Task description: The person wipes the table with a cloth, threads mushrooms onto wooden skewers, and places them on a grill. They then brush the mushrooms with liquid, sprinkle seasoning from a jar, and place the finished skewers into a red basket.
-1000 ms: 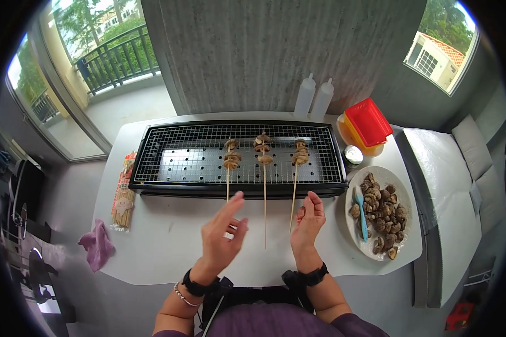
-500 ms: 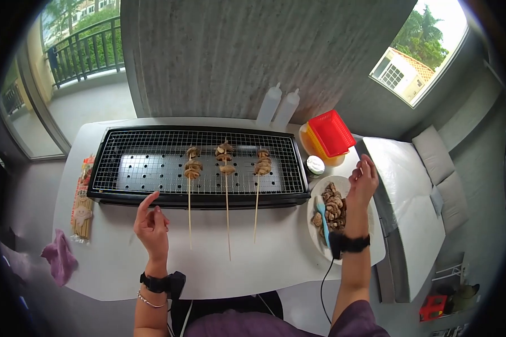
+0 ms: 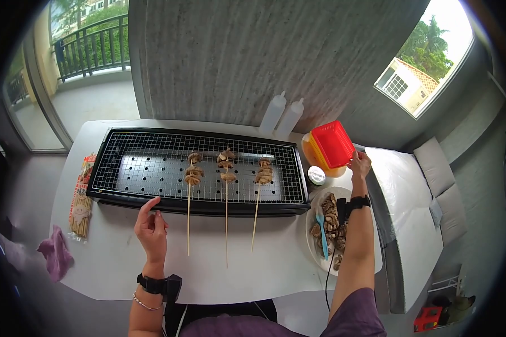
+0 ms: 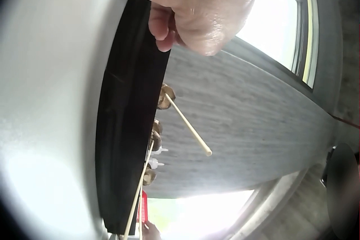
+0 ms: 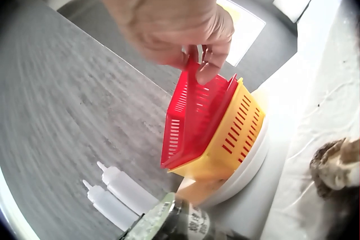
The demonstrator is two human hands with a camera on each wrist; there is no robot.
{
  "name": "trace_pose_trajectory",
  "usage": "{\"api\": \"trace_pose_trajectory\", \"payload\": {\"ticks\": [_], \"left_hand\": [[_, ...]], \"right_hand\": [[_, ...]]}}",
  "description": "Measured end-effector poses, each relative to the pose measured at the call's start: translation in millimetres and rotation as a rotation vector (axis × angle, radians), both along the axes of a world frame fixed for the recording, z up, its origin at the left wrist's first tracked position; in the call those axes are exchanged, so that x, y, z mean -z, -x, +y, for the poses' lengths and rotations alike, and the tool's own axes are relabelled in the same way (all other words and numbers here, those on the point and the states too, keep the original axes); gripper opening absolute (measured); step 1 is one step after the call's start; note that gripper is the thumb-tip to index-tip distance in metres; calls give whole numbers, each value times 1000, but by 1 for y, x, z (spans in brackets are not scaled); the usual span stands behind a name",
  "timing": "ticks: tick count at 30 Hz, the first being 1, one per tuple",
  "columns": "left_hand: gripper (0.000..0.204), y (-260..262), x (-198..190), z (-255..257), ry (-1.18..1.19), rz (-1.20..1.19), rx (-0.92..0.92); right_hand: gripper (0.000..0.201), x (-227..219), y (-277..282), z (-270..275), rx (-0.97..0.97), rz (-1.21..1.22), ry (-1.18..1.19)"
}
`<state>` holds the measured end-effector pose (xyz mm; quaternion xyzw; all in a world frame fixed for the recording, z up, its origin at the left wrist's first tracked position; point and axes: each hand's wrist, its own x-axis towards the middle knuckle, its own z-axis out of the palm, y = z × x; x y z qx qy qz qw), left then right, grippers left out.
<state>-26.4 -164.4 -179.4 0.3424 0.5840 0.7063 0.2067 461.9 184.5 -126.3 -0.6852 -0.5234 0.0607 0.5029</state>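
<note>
My right hand [image 3: 361, 164] pinches the rim of a red slotted basket [image 3: 333, 145] at the table's back right. In the right wrist view, the basket tilts above a yellow basket [image 5: 239, 130] that stands in a white bowl [image 5: 253, 164]. Close to the grill's front edge is my left hand [image 3: 152, 233], its fingers loosely bent and holding nothing. Three mushroom skewers [image 3: 194, 177] lie across the wire rack of the black grill [image 3: 123, 137], sticks jutting past its front.
Under my right forearm is a white plate [image 3: 311, 233] of mushrooms [image 3: 330, 216] with a light blue brush [image 3: 321, 233]. A jar [image 3: 316, 176] and two squeeze bottles [image 3: 273, 111] stand near the grill. Packed skewers [image 3: 81, 213] and a purple cloth [image 3: 56, 255] lie left.
My right hand has moved from the front of the grill, past the plate, to the red basket and taken its rim. The left hand has drawn away leftward from the skewers.
</note>
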Motion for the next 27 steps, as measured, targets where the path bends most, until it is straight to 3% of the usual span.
{"api": "trace_pose_trajectory", "payload": {"ticks": [2,7,10,15,17,18,20,24,27], "left_hand": [[30,0,-1,0,1,6,2],[30,0,0,1,-18,36,-11],[30,-1,-1,1,-25,28,-27],[28,-4,-10,-4,-80,62,-57],[26,-13,-36,-11,-124,333,-103],[26,-20,-45,-14,-119,331,-101],[24,-36,-65,-21,-198,385,107],[37,-77,-81,-24,5,272,674],[42,-105,-70,-20,75,400,802]], "right_hand": [[25,-2,6,-2,-25,194,-84],[21,-4,1,-6,-37,328,-137],[22,-9,0,-19,-160,675,-219],[20,-29,21,-81,-301,824,-211],[19,-40,32,-112,-364,915,-224],[18,-46,38,-130,-380,939,-220],[18,-56,50,-166,-409,994,-231],[12,-56,69,-231,-552,1063,-248],[12,-32,76,-257,-483,1062,-324]]}}
